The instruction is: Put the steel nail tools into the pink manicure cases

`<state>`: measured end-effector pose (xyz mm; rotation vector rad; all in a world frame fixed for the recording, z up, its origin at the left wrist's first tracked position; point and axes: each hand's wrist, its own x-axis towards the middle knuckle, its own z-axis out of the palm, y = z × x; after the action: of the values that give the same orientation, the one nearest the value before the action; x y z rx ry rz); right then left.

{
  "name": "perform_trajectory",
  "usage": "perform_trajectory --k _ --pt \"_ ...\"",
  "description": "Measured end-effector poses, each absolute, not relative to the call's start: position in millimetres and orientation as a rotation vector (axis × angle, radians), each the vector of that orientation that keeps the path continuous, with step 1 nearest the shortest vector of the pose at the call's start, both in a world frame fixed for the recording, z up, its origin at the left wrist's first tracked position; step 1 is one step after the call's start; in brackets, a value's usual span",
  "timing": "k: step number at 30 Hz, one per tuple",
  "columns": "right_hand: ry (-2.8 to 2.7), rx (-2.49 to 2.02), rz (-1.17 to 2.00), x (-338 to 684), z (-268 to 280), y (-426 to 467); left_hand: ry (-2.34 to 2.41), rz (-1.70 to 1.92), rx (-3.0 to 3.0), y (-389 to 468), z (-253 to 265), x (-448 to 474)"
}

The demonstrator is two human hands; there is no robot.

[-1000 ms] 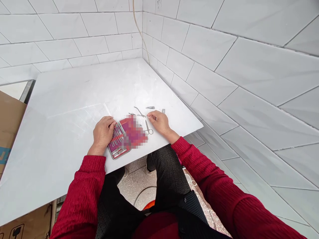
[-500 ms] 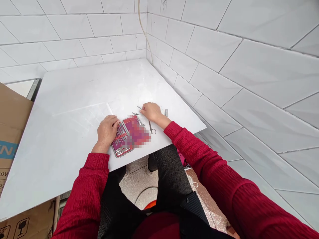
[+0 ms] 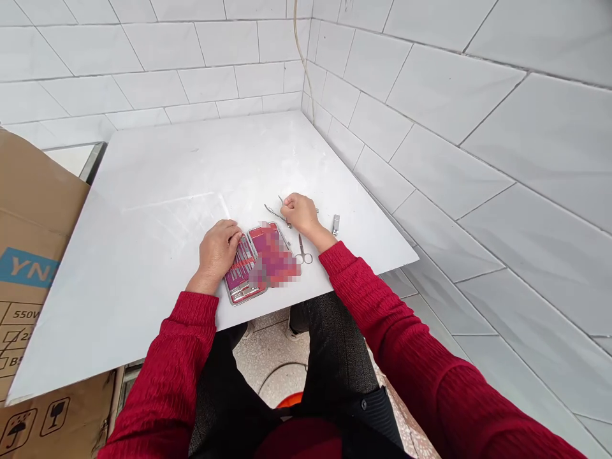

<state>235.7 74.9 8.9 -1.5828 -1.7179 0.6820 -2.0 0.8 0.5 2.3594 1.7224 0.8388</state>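
Resting over the outer edge of the open case [image 3: 262,243], the left hand [image 3: 217,252] has its fingers lying together and its thumb beside the row of tools [image 3: 242,258], probably to keep the case from sliding; whether it grips the rim or merely leans on it, I cannot tell. The case lies just to that hand's right, opened flat, presumably so that both halves can be reached, and a red band seems to hold the tools in line (a blurred patch hides much of the other half). Farther right, the right hand [image 3: 300,213] has thumb and fingertips drawn together, pinching the nippers [image 3: 276,214], as it seems, though the contact itself is hidden. The nippers stick out to the left of that hand, their arms spread, beyond the case. Just below the right hand lie the scissors [image 3: 302,248], rings toward the person, beside the case and not in it. To the right of the same hand, well apart from the case, sits a clipper [image 3: 336,224], perhaps set aside to leave room on the surface [image 3: 157,172] for the fingers. A bit of metal [image 3: 317,210] peeks past the right knuckles, too covered to name.
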Motion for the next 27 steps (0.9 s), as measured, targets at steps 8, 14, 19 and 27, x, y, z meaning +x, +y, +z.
perform_trajectory --k 8,14,19,27 --pt "-1.410 -1.197 1.141 224 -3 71 1.698 0.890 2.433 -7 8 4" --pt "-1.389 -1.083 1.186 217 -3 70 1.597 0.930 2.539 -11 12 15" --pt "-1.392 -1.053 1.185 213 -3 70 1.557 0.793 2.677 -14 19 26" --pt "-1.474 -1.079 1.126 214 -3 69 1.638 0.597 2.740 -20 22 51"
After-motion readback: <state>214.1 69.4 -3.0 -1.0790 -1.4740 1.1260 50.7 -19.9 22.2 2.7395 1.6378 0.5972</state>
